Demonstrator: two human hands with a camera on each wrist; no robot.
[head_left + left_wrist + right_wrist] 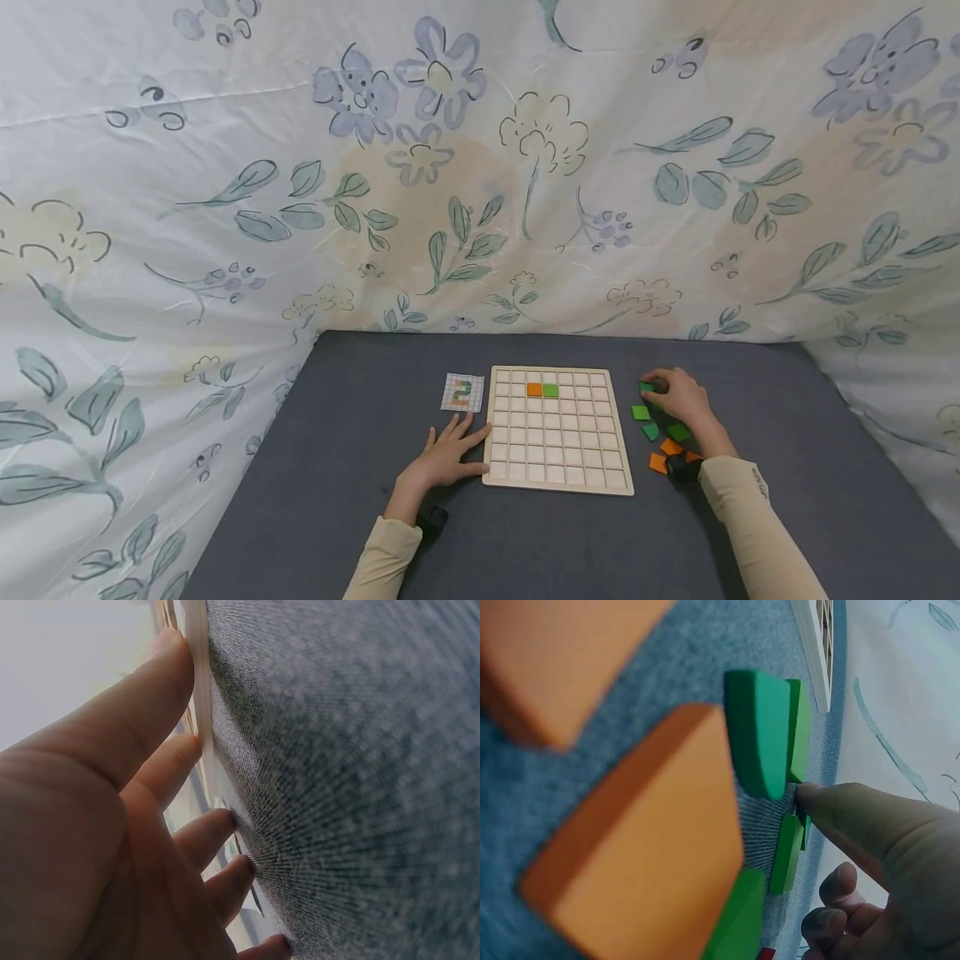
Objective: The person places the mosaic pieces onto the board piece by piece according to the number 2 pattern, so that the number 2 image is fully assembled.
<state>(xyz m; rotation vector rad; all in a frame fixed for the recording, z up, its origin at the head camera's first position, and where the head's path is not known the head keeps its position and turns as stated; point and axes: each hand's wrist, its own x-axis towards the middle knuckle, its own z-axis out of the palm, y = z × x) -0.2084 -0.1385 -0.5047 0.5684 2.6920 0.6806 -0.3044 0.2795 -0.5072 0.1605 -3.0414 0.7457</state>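
A pale wooden grid board (553, 450) lies on the dark cloth, with an orange tile (534, 389) and a light green tile (551, 390) side by side in its upper part. My left hand (441, 460) has its fingers spread, thumb and index finger touching the board's left edge. Right of the board, my right hand (682, 397) pinches a dark green tile (647, 387), low over the cloth. In the right wrist view the thumb (847, 814) covers much of that tile, and the index fingertip is hidden.
Loose green tiles (641, 412) and orange tiles (658, 463) lie below my right hand, some partly hidden by the wrist. A small printed card (462, 392) with a coloured grid figure lies left of the board. A floral curtain (480, 208) hangs behind the table.
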